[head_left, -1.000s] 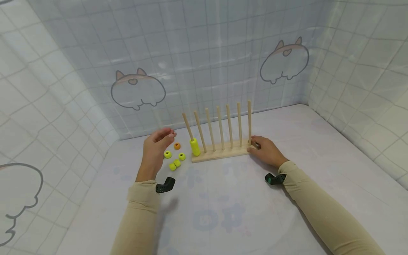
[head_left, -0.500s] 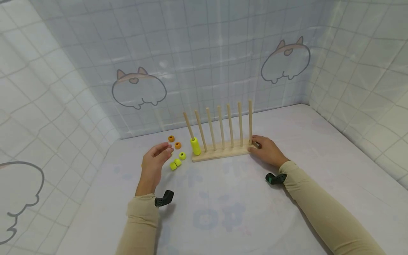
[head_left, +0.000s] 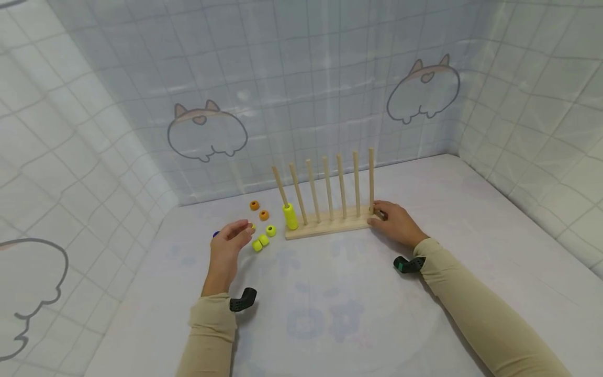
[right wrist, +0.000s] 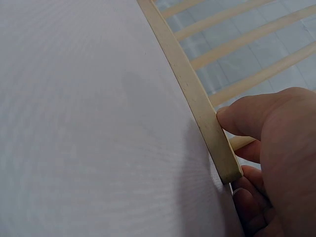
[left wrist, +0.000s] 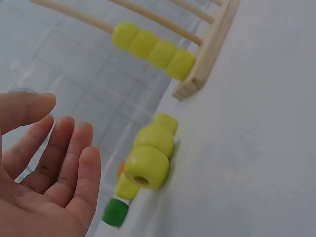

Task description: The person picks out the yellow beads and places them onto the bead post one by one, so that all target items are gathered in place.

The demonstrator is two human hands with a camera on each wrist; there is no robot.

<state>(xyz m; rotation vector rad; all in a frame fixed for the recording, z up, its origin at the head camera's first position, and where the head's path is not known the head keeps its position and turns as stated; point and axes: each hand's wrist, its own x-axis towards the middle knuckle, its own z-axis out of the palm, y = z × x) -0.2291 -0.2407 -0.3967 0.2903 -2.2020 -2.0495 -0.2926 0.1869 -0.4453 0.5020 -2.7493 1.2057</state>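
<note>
A wooden peg rack (head_left: 325,228) has a row of upright pegs on a flat base. Its leftmost peg carries a stack of several yellow beads (head_left: 290,217). At the rack's right end, my right hand (head_left: 395,224) grips the base, thumb (right wrist: 242,116) on the front edge and fingers behind. My left hand (head_left: 225,254) is held left of the rack with fingers loosely bent; the left wrist view shows no bead between them. Loose yellow beads (head_left: 270,230) lie just right of its fingertips. A green bead (left wrist: 115,213) appears past these in the left wrist view.
Two orange beads (head_left: 254,205) lie farther back, left of the rack. A blue bead (head_left: 216,234) peeks out left of my left hand. A tiled-pattern cloth wall (head_left: 301,94) stands close behind the rack, with others at both sides.
My left hand has drawn back toward me and lower, uncovering a second orange bead and then part of the blue one. My right hand keeps its grip on the rack's end.
</note>
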